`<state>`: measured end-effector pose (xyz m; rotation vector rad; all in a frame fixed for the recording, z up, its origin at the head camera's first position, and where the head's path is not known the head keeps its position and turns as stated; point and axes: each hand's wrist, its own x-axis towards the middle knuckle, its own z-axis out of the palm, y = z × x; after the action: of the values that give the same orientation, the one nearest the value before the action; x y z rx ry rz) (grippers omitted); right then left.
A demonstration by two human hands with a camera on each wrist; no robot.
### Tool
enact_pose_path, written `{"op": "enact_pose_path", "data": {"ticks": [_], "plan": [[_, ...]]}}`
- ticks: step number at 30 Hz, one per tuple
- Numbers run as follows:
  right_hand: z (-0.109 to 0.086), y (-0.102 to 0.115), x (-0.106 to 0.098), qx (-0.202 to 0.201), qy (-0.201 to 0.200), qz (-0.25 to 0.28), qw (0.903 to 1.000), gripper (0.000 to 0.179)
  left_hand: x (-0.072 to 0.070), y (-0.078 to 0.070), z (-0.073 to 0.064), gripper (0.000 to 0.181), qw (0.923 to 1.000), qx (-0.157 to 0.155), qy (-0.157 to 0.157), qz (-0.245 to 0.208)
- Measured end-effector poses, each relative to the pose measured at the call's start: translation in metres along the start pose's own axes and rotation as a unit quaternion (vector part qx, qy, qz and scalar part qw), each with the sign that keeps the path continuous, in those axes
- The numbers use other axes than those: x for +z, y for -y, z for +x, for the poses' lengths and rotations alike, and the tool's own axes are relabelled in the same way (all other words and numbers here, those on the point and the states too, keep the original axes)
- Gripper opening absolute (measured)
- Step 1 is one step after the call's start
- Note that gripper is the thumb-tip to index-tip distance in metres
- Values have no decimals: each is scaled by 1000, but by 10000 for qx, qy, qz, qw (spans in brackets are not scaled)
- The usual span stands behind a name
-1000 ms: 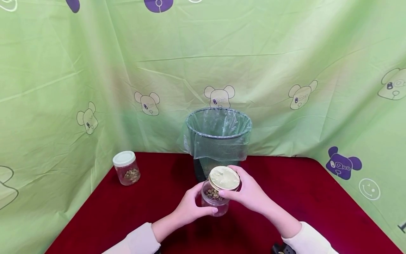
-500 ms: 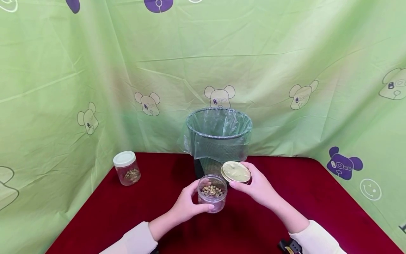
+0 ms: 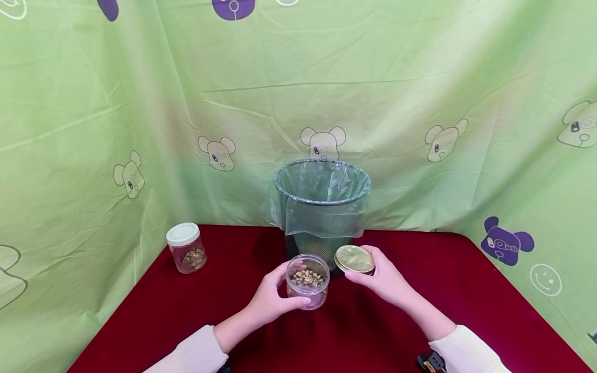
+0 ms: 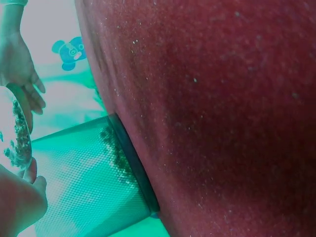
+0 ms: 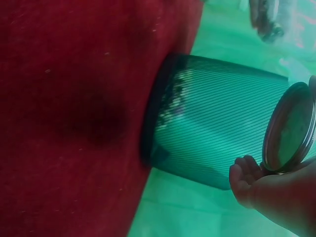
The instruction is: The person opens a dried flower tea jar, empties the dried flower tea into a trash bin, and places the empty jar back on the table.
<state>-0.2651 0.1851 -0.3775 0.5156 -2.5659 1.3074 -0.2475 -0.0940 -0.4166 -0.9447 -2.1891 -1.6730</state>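
Observation:
My left hand [image 3: 272,295] grips a clear round jar [image 3: 313,298] from its left side, thumb in front and fingers behind. The jar has no lid on it, and small brownish dried pieces [image 3: 308,278] lie inside. To its right, my right hand [image 3: 384,280] holds a gold-coloured round lid [image 3: 355,258] by the edge, apart from the jar. In the right wrist view the lid [image 5: 290,127] appears as a disc with a raised rim between thumb and fingers. The left wrist view catches only part of the jar [image 4: 15,128] at the left edge.
Behind the hands stands a mesh wastebasket [image 3: 322,220] lined with a clear plastic bag; some bits show at its bottom in the wrist views. A second jar [image 3: 186,254] with a white lid sits at the left on the red cloth [image 3: 242,254]. Green printed curtains surround the table.
The gold lid has come off the top of the jar and moved right with my right hand. My left hand and the jar have shifted slightly left.

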Motion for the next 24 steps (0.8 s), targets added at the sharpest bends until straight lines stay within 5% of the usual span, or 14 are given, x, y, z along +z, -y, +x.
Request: {"op": "enact_pose_path", "data": {"ticks": [24], "plan": [[-6,-40,28,65,803,-411,9959,73,-9,-3,0,66,9999,-134,-88,-58]]}}
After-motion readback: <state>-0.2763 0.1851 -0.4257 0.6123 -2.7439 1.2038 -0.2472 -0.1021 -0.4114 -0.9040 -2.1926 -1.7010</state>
